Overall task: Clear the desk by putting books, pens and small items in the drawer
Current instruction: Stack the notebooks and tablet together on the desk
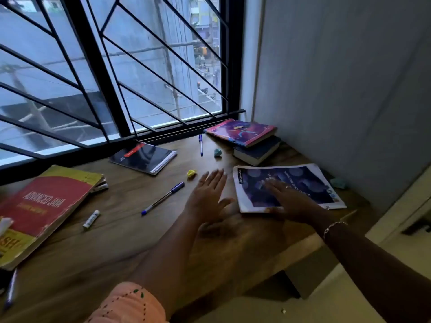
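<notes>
Hands of the person reach forward over the wooden worktop (116,241), which stands under a barred window (112,73). The left hand (207,194) is palm down, its fingers straight and close together and the thumb out to the side. It is just left of the purple notebook (310,183); whether it touches the wood cannot be told. The right hand (291,201) lies flat on the cover of this notebook, with fingers straight and a little apart and the thumb at the near edge. A bracelet (333,226) is on the right wrist.

The purple notebook lies flat near the right front part of the worktop. Behind it, in the corner by the wall, a pink book (242,131) rests on a dark book (256,152). A black spiral notebook (144,157) lies close to the window frame. One blue pen (163,198) lies left of the left hand, and a second pen (200,144) lies further back. A yellow paper ball (191,173) is just beyond the left fingertips, and a teal paper ball (217,152) is near the dark book. At the far left a red and yellow book (39,210) lies flat, with a small white tube (91,219) beside it.
</notes>
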`<state>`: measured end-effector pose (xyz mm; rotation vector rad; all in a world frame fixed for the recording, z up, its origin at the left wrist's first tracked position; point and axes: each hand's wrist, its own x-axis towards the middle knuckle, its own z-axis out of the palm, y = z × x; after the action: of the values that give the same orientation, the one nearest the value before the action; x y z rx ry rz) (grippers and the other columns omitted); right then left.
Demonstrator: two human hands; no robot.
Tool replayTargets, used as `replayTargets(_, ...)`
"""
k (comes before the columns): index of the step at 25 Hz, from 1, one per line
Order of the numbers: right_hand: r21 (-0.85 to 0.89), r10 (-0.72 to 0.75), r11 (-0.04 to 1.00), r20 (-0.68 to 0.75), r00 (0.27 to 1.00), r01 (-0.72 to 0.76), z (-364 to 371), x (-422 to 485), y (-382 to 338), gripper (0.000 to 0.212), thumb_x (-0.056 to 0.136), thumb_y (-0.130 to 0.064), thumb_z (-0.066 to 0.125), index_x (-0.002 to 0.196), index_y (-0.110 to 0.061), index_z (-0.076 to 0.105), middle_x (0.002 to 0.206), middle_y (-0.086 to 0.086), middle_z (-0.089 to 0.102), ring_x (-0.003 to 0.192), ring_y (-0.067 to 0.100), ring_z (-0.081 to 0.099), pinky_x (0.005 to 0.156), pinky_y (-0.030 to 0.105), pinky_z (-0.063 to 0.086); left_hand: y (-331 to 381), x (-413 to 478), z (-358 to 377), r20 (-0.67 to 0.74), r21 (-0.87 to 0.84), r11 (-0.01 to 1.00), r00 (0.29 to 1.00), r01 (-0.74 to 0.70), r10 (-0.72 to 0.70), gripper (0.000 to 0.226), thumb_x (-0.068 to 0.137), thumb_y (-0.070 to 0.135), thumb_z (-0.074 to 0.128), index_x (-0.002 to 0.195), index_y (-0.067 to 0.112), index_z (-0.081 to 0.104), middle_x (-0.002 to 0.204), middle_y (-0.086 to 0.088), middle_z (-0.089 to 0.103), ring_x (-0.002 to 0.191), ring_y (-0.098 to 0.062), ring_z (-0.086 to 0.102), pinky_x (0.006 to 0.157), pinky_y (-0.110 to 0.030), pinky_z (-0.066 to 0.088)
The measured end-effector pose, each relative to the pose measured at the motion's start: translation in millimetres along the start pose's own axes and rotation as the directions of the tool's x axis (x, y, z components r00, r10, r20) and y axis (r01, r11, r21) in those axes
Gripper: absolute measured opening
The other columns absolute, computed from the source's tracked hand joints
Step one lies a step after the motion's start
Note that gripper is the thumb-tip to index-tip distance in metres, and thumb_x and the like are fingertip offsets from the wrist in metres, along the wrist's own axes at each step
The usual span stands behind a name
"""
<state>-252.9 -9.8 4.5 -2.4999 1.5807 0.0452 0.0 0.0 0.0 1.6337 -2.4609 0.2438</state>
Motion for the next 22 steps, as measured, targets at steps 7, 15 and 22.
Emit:
replayTargets(7,-0.261,-0.012,0.965,0.067,0.998,0.029,13,-13,23,0.065,0.093,-0.054,0.027,0.147,-0.020,0.012,0.156,0.007,0.010,0.143,0.024,0.013,0.114,0.040,0.020,14,5,9,0.116,-0.078,0.997,0.993,-0.019,0.028,0.072,0.094,0.056,0.026,0.148,0.011,0.010,0.157,-0.009,0.009,0.146,-0.018,0.006,0.115,-0.027,-0.006)
replayTargets(15,-0.310,-0.038,0.950,-0.007,0.999,0.034,-9,-8,0,0.053,0.096,-0.026,0.041,0.143,-0.018,0.019,0.145,0.011,0.034,0.121,0.021,0.048,0.096,0.032,0.043,35,2,-2,0.100,-0.664,0.660,0.917,0.350,-0.386,0.066,0.095,0.044,0.041,0.148,0.013,0.018,0.156,-0.007,0.019,0.144,-0.020,0.018,0.114,-0.033,0.021)
replayTargets(22,-0.224,-0.048,0.975,-0.208,0.977,0.001,-88,16,-53,0.058,0.092,-0.031,0.049,0.142,-0.021,0.022,0.144,0.008,0.036,0.116,0.023,0.052,0.087,0.030,0.044,79,18,-18,0.537,-0.793,-0.519,0.769,0.320,-0.347,0.123,0.040,0.087,0.061,0.140,0.024,0.029,0.135,0.000,0.042,0.120,-0.020,0.046,0.099,-0.036,0.042)
